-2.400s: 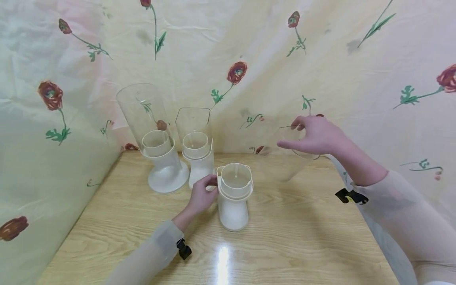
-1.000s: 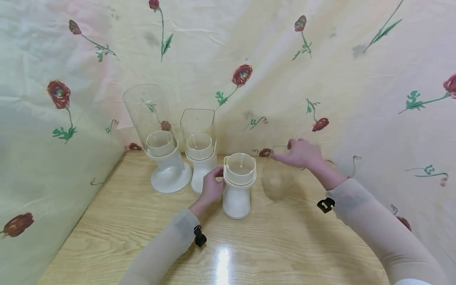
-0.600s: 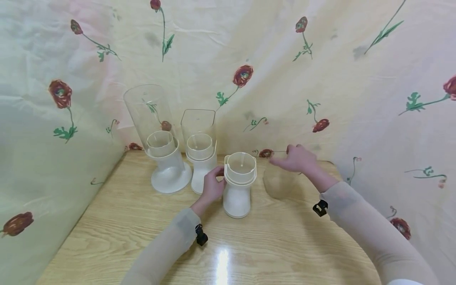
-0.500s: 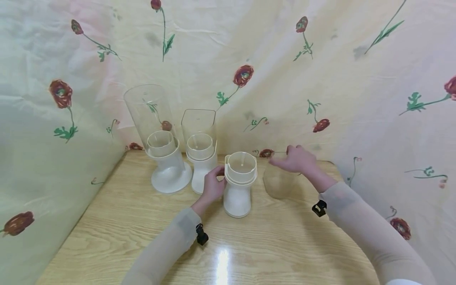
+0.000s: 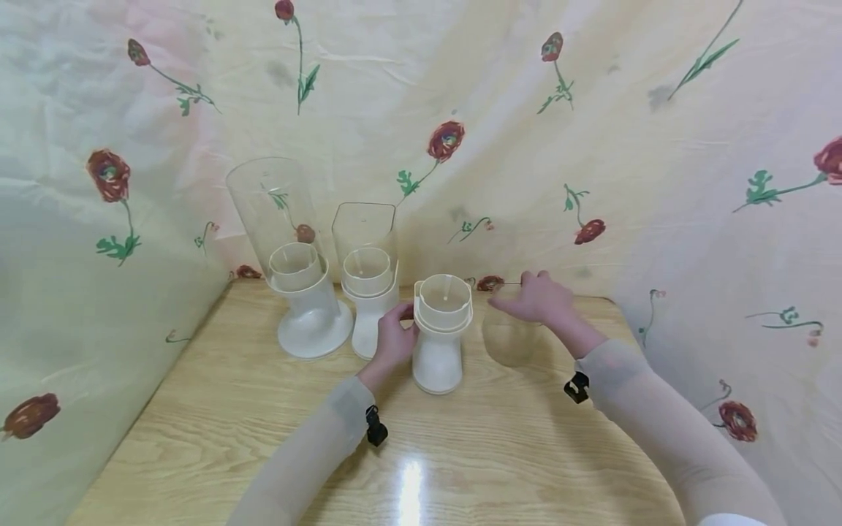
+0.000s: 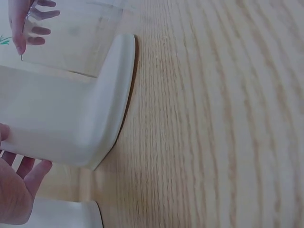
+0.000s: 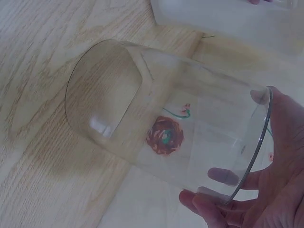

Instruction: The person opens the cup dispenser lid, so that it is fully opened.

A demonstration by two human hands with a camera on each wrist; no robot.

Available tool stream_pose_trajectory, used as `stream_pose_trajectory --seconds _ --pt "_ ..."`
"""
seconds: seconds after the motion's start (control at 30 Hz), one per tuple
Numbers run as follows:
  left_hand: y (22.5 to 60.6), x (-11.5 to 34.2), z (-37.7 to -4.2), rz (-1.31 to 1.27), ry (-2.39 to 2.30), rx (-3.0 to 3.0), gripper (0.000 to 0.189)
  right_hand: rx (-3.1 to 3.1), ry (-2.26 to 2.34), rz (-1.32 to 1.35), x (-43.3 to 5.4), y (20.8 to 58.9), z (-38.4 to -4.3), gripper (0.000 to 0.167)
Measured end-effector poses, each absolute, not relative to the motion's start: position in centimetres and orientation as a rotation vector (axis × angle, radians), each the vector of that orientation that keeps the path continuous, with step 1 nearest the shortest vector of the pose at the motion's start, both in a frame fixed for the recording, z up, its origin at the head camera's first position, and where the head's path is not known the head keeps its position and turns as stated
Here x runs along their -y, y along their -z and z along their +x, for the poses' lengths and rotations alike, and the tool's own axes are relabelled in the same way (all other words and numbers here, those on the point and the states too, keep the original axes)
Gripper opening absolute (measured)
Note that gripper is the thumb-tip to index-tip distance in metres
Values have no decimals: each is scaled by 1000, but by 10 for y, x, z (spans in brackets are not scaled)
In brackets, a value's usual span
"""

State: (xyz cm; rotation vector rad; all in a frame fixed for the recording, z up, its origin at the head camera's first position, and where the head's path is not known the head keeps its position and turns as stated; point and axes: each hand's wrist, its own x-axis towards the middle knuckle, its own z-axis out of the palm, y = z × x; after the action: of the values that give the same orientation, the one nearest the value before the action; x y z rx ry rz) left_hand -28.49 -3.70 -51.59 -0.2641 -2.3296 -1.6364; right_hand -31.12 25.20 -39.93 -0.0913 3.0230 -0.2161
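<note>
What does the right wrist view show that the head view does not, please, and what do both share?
Only the right wrist view shows the fingertips curled over the open rim of the clear container, and the red flower seen through its wall. Only the head view shows the left hand holding the white base, plus two assembled dispensers behind it. Both show the right hand gripping that container on the wooden table.
</note>
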Motion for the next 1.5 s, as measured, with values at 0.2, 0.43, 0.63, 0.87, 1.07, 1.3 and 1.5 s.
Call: stream_pose_trajectory --seconds 0.2,0.43,0.63,0.87,1.07,1.3,1.5 --pt "516 37 -291 -261 1615 2323 30 -3013 185 -58 -241 400 -311 104" --pt "516 33 -299 -261 1597 2318 31 -3025 157 -45 -237 403 -313 104" --pt "518 30 -308 -244 1589 2313 32 -3022 145 -42 -235 404 -313 100" --pt "518 27 -317 -242 1581 2305 30 -3033 122 -36 -235 404 -312 98" --pt "518 22 -322 -222 1588 2278 28 -3034 101 -23 -237 404 -312 99" --pt "515 18 -326 -172 1608 2290 31 -3035 92 -29 -237 403 -312 97" --pt "513 17 -328 -127 1638 2303 33 -3024 99 -49 -235 404 -313 96"
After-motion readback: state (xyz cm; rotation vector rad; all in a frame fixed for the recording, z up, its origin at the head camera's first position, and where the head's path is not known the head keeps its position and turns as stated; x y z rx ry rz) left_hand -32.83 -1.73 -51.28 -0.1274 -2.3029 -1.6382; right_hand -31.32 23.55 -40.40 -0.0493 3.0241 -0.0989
